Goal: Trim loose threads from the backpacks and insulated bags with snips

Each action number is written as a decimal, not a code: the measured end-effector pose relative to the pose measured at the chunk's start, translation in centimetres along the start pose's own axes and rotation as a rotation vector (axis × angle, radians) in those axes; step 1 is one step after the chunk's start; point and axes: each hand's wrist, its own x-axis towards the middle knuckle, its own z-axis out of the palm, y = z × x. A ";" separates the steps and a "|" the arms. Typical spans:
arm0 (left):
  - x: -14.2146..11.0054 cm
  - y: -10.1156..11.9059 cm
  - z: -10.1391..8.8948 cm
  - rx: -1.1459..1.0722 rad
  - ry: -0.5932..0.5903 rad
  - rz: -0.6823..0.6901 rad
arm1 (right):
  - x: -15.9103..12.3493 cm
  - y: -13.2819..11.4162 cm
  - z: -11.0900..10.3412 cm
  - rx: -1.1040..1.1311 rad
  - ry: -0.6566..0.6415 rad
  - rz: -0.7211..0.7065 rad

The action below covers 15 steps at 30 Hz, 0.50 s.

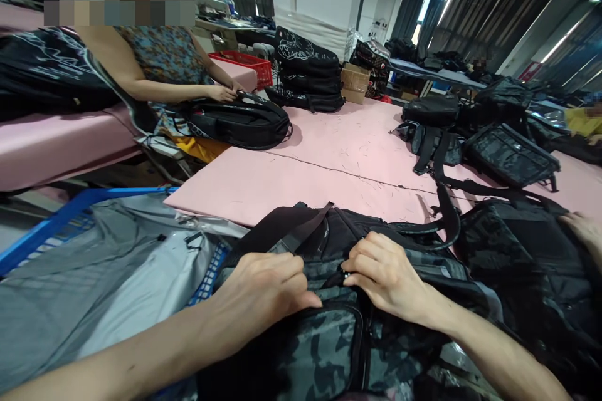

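Camouflage-patterned backpack point(324, 344), nearest the camera, lies at the near end of a pink-covered desk point(263, 188), its zip-edged pocket panel toward the viewer. Left hand point(270, 282): narrow grip, fingers curled on the bag's upper cloth and thumb laid out to the right, apparently to steady the fabric. Right hand point(380, 269): grip closed on a small dark tab point(335, 279) with a bright glint beside it, possibly a zipper pull, though the fingers hide most of it. Working so near each other, the hands seem to keep that short stretch of cloth taut between them.

At near left, a blue plastic crate point(61, 215) holds grey sheeting point(117, 288), probably set there for easy reach. At near right, a second camouflage backpack point(531, 257) lies beside the first, another person's hand point(586, 232) at its right side.

Desk surface: pink, strewn with fine dark threads. At far left, a seated co-worker point(117, 69) handles a black backpack point(244, 122). Farther back stand stacked black backpacks point(308, 72), presumably piled to save room, a cardboard box point(355, 81) and a red crate point(262, 72). Room: a workshop with dark curtains point(498, 12).
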 end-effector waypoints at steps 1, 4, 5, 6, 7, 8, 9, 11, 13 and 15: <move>0.0 0.0 0.0 0.005 -0.015 -0.022 | 0.0 0.0 0.0 0.001 -0.001 -0.001; 0.0 0.0 0.2 -0.007 -0.063 -0.038 | 0.0 -0.1 0.0 -0.015 -0.003 -0.014; 0.0 0.1 0.3 -0.006 -0.082 -0.038 | 0.1 -0.1 0.0 -0.028 -0.003 -0.018; 0.0 0.1 0.4 -0.001 -0.106 -0.044 | 0.2 -0.2 0.1 -0.040 -0.004 -0.020; 0.0 0.2 0.4 0.000 -0.125 -0.050 | 0.4 -0.3 0.1 -0.051 -0.006 -0.021; 0.0 0.4 0.3 -0.004 -0.145 -0.058 | 0.6 -0.4 0.2 -0.060 -0.009 -0.024; -0.1 0.5 0.3 -0.014 -0.165 -0.067 | 0.8 -0.5 0.3 -0.066 -0.013 -0.027; -0.4 0.6 0.0 -0.046 -0.192 -0.075 | 1.0 -0.6 0.4 -0.074 -0.012 -0.038; -0.7 0.7 -0.2 -0.065 -0.196 -0.073 | 1.1 -0.6 0.4 -0.074 -0.012 -0.044; -1.1 0.7 -0.4 -0.042 -0.167 -0.052 | 0.9 -0.4 0.4 -0.049 -0.009 -0.038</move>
